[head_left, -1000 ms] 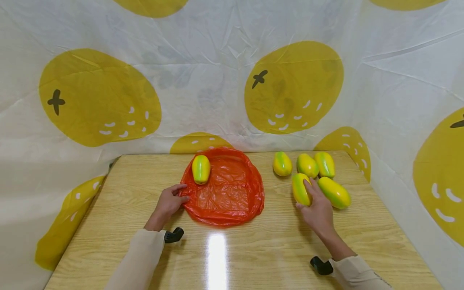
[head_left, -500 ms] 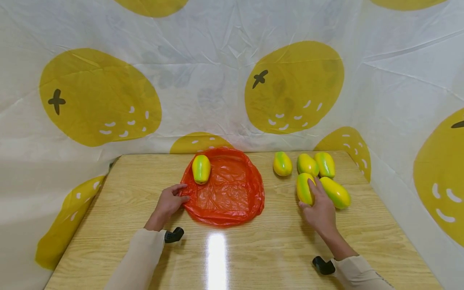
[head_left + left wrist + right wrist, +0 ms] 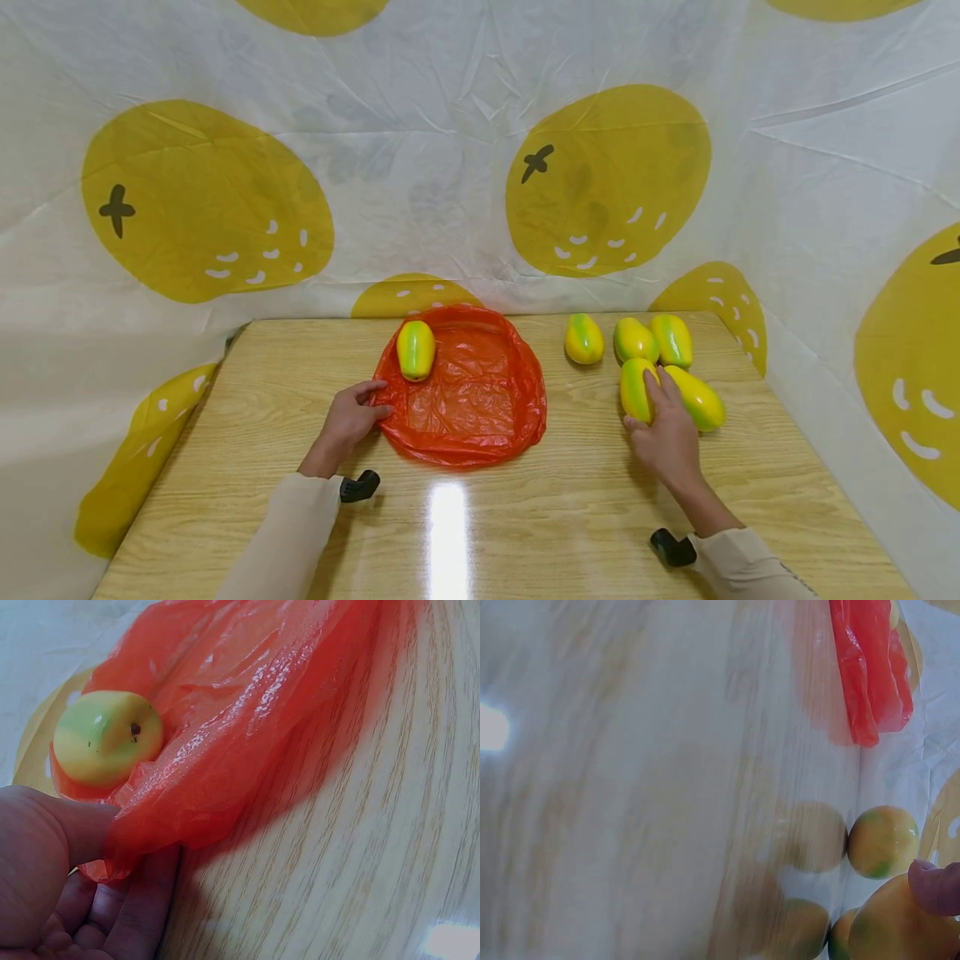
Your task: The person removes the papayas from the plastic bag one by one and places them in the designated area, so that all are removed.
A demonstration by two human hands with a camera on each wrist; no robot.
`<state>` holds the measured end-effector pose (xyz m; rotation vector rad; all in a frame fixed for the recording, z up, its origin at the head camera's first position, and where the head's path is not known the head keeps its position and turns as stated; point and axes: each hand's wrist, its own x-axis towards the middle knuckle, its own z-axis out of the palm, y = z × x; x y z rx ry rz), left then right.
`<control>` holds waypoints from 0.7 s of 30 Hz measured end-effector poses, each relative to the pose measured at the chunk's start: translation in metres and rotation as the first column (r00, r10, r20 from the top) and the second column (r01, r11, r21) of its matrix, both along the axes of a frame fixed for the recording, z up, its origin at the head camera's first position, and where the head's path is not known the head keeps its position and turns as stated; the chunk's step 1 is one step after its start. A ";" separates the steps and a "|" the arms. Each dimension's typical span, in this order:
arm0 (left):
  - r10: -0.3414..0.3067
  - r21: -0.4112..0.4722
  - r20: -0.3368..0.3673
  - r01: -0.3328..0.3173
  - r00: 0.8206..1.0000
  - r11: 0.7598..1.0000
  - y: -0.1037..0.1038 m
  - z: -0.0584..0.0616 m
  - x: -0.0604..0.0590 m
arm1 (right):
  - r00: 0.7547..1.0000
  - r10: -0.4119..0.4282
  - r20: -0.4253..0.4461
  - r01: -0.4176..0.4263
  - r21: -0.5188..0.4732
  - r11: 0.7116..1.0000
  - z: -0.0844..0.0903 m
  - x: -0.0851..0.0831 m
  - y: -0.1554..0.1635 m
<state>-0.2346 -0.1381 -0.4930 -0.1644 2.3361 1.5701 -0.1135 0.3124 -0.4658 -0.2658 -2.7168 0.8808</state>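
Note:
A red plastic bag (image 3: 472, 392) lies spread on the table, its rim standing up in a ring. My left hand (image 3: 352, 419) pinches the bag's left edge; in the left wrist view, the thumb (image 3: 82, 829) lies on one side of the film and the fingers on the other. One yellow-green papaya (image 3: 416, 351) rests inside the bag at the back left. On the right, my right hand (image 3: 666, 433) grips another papaya (image 3: 636, 392), thumb low on its near side and fingers along its right. A long papaya (image 3: 697, 398) lies close beside those fingers, partly covered by them.
Behind the held papaya are two touching papayas, a rounder one (image 3: 636, 341) and one at the right (image 3: 672, 340). Another papaya (image 3: 583, 339) stands apart to their left. The wooden table (image 3: 555, 517) ends at a fruit-printed cloth (image 3: 450, 192) at the back and sides.
My right hand has shifted a little to the right with its papaya, closer to the long one. The left hand, the bag and the papaya inside it have stayed still.

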 end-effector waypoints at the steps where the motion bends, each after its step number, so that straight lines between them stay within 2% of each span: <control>1: -0.001 -0.001 0.001 0.001 1.000 1.000 0.000 0.000 0.000 | 1.000 0.002 -0.004 -0.002 0.007 1.000 0.000 0.000 0.001; 21: -0.006 -0.006 -0.006 0.006 1.000 1.000 0.000 0.001 0.000 | 1.000 0.006 -0.019 -0.005 0.075 0.997 -0.006 0.000 0.006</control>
